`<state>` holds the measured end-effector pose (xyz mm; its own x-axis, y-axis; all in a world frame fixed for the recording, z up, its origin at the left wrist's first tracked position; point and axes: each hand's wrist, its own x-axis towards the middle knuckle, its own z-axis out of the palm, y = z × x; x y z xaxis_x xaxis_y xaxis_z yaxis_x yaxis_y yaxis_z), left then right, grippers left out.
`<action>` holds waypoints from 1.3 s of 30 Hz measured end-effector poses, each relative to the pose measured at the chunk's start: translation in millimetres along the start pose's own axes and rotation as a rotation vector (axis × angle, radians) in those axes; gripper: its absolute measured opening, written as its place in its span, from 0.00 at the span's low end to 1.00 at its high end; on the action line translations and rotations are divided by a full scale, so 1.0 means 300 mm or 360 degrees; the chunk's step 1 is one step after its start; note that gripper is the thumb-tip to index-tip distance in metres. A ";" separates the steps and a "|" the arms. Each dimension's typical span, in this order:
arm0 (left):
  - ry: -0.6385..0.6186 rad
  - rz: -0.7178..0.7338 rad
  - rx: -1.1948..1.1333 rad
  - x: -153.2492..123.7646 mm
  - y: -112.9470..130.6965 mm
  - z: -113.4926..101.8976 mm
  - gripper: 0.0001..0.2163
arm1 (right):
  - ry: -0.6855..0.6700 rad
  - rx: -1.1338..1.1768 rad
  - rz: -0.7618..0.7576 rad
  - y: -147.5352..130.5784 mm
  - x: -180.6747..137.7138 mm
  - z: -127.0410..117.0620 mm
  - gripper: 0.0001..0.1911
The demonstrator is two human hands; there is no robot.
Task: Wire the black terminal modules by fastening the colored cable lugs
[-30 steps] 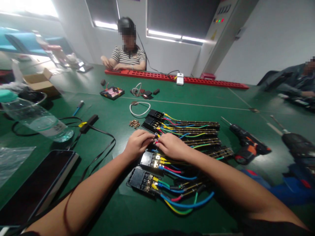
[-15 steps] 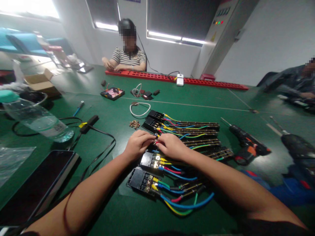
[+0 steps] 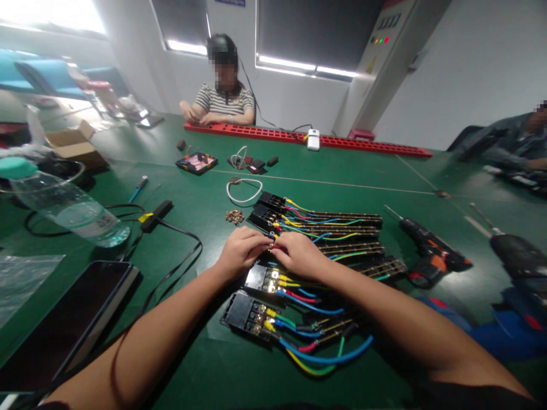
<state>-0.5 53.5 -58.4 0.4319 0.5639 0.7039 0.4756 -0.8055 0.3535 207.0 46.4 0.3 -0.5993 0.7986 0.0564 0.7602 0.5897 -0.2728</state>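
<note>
Green table point(image 3: 205, 188): left hand point(image 3: 239, 250), right hand point(image 3: 299, 254) curled, fingertips pinching terminal block point(image 3: 270, 248).

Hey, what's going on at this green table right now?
A person's left hand and right hand meet fingertip to fingertip over a black terminal block in a row of wired blocks on the green table. What they pinch is too small to tell. A cordless screwdriver lies to the right, a pile of small screws to the left. A co-worker works at a red strip opposite.
</note>
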 end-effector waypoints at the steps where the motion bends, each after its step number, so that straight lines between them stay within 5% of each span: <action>1: -0.0010 -0.0001 0.0004 0.001 0.000 -0.001 0.07 | 0.0005 0.0004 -0.0004 0.001 -0.001 0.001 0.11; 26: -0.0239 -0.0086 -0.0163 0.026 0.006 -0.058 0.14 | 0.0062 0.0072 -0.0096 0.026 -0.008 0.020 0.09; 39: -0.0413 0.0101 0.0020 -0.004 -0.084 -0.082 0.10 | -0.0011 -0.0218 -0.0149 0.015 -0.017 0.021 0.13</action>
<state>-31.9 68.7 -52.9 0.6424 0.5415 0.5423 0.4500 -0.8393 0.3050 211.8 44.3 -7.3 -0.6705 0.7387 0.0690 0.7277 0.6729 -0.1331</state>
